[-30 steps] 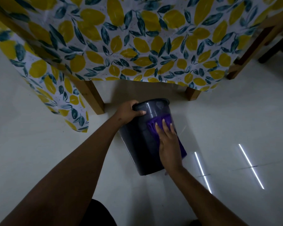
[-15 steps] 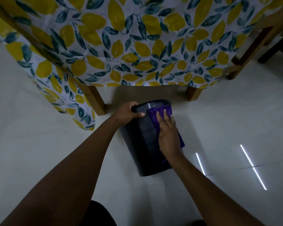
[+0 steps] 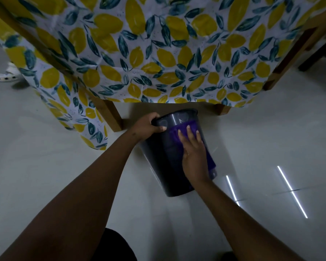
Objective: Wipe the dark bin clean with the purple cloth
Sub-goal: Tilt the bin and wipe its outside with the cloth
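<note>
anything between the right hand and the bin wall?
Yes: the purple cloth lies flat between the right hand and the dark bin's outer wall, head view.

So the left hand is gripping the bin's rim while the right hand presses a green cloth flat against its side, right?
Not quite: the cloth is purple, not green, as the head view shows. The rest holds: the left hand grips the rim of the bin, and the right hand presses the cloth flat against its side.

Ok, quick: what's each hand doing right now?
Left hand: closed on the dark bin rim.
Right hand: open, flat, pressing the purple cloth against the bin.
</note>
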